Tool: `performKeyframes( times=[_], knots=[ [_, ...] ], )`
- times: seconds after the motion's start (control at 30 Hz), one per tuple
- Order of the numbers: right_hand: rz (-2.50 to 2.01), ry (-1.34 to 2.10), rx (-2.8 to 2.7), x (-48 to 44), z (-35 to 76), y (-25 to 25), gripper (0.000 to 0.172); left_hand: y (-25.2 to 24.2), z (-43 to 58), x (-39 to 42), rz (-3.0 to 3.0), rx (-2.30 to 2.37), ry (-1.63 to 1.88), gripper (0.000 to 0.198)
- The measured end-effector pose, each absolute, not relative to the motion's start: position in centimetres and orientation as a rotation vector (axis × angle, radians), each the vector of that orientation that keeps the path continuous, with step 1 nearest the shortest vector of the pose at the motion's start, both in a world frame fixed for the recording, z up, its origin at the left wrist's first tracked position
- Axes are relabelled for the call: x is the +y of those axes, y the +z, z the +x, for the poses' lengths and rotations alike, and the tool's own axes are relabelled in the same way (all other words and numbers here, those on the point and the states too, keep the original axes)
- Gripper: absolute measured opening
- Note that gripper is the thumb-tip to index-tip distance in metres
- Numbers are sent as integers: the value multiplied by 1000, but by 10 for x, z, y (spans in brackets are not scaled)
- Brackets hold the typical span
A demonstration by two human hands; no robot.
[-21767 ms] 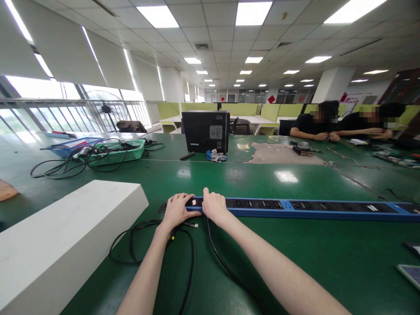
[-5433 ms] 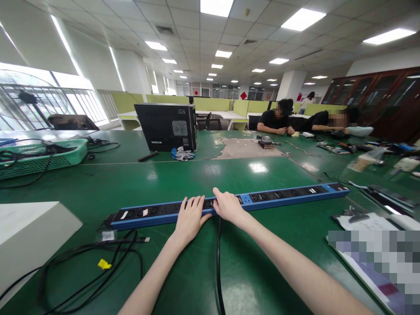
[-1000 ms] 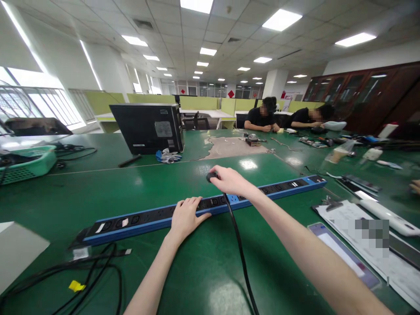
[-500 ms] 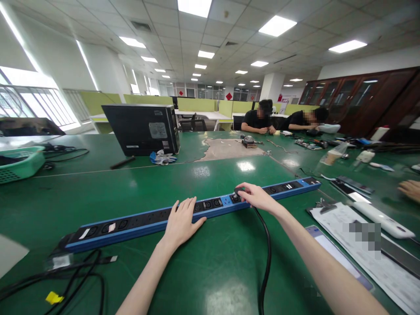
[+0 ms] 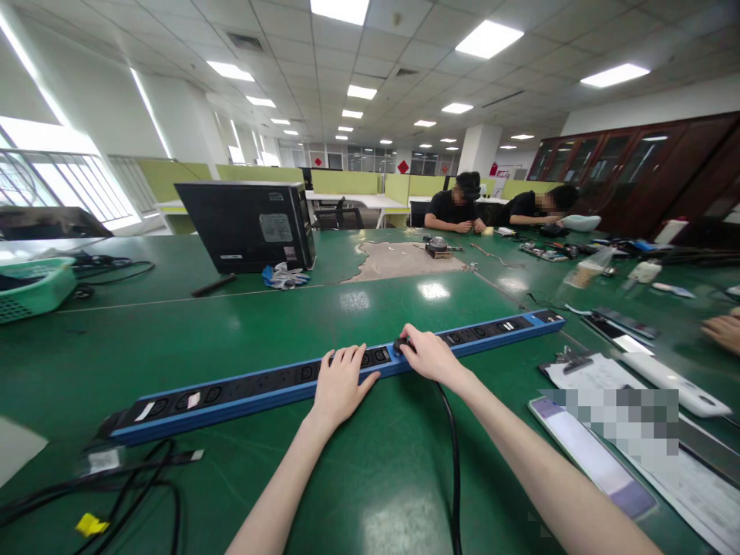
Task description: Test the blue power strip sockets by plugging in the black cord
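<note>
Basically, one long blue-and-black power strip (image 5: 248,390) is laid sockets-up on the green counter (image 5: 358,478), and everything is placed against it here. Its middle is covered by the left hand (image 5: 342,381): loosely open, fingers laid across the top, thumb stretched along the near edge, nothing lifted. By the blue socket section just right of that, a black plug (image 5: 398,347) is pinched in the right hand (image 5: 431,354), fingers closed; how deep it is seated cannot be told. The cord (image 5: 455,470) is hung off the strip's near side.

For this step, the strip is best pinned flat, the plug kept square to the socket face, pressure sent straight down, no rocking, and the cord left slack.

Counts: one strip, one held plug, two working hands. Beyond the strip, one computer case (image 5: 237,227) and two seated people (image 5: 454,208) are seen. Near the strip's right half, one clipboard (image 5: 578,364) and one phone (image 5: 595,459); past its right end, one other person's hand (image 5: 725,331). At its left end, tangled cables (image 5: 165,470), number not countable; one yellow tag (image 5: 91,526) is seen there
</note>
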State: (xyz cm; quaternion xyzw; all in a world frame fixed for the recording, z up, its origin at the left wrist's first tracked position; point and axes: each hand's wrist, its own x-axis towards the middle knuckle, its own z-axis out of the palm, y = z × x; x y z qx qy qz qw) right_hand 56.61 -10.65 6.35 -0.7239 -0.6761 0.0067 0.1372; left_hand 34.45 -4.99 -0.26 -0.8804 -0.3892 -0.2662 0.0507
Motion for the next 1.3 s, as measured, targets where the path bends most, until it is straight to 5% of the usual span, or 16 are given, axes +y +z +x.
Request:
performKeyframes(
  times=[1.3],
  knots=[
    [-2279,-97,-2016,-112,533,62,32,0,336,-40,-2720,-1208,-842,57]
  ],
)
